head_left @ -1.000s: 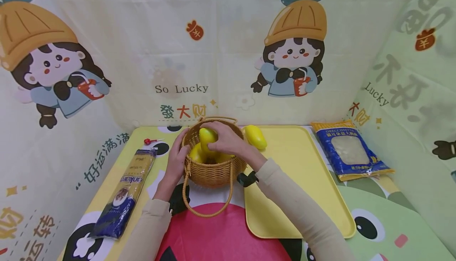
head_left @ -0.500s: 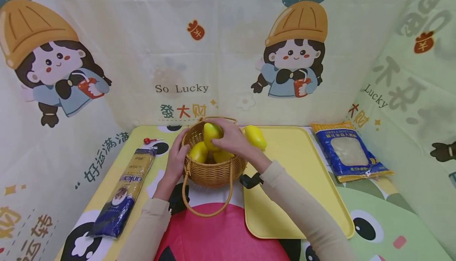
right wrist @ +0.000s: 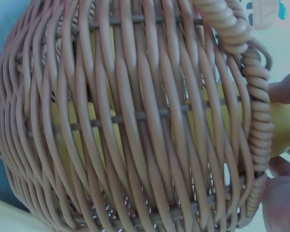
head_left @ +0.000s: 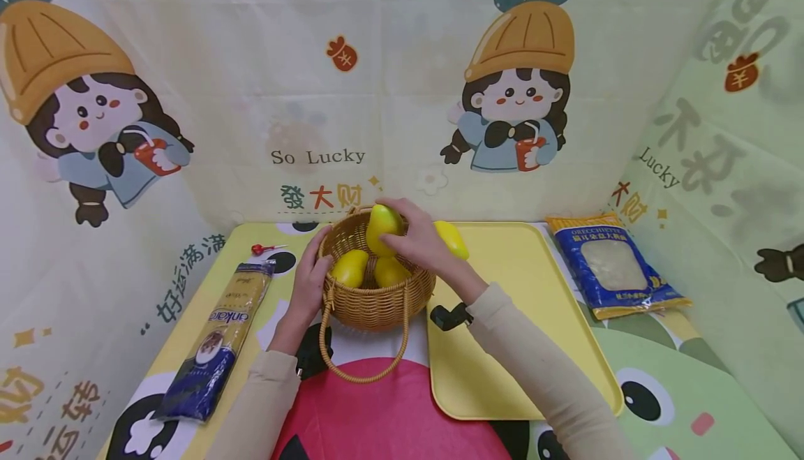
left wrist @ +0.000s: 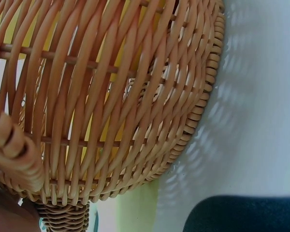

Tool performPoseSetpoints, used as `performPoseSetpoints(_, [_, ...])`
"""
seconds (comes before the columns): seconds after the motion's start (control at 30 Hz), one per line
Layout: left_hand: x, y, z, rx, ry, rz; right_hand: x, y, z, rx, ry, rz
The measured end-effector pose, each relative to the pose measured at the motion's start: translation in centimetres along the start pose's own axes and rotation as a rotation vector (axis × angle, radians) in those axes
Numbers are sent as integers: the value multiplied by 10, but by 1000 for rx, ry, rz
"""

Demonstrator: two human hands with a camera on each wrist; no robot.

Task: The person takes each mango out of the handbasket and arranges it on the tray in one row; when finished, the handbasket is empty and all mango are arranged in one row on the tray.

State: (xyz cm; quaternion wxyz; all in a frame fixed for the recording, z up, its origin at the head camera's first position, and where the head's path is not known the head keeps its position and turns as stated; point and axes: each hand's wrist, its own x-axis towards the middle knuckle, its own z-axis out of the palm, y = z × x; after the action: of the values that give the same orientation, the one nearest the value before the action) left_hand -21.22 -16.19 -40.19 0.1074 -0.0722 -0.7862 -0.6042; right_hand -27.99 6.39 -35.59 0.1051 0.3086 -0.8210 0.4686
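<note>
A wicker basket (head_left: 370, 308) stands mid-table, its front handle hanging down. My left hand (head_left: 306, 280) grips its left rim, thumb over the edge. My right hand (head_left: 422, 236) holds a yellow-green mango (head_left: 384, 231) upright over the basket's back right part. Two more yellow mangoes, a left one (head_left: 350, 268) and a right one (head_left: 392, 272), lie inside. The right wrist view has the held mango (right wrist: 284, 128) just beyond the woven rim (right wrist: 258, 125), with fingers around it. Basket wall (left wrist: 111, 96) fills most of the left wrist view; the hand shows only at its lower left corner.
Right of the basket lies a yellow tray (head_left: 521, 320), with another mango (head_left: 451, 239) at its far left corner. A blue pasta bag (head_left: 618, 264) is beyond it. On the left are a long pasta packet (head_left: 216, 341) and small red-handled scissors (head_left: 266, 248). Printed cloth walls enclose the table.
My right hand has lifted the mango up and shifted it right, so the two mangoes below show more fully. The left hand has stayed on the basket rim.
</note>
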Motion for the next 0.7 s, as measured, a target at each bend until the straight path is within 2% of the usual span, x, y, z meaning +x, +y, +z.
performPoseSetpoints(0.37, [1, -2, 0, -1, -9, -2, -1, -2, -13, 108, 105, 47])
performPoseSetpoints(0.7, [2, -4, -1, -11, -9, 12, -1, 0, -26, 127, 208, 23])
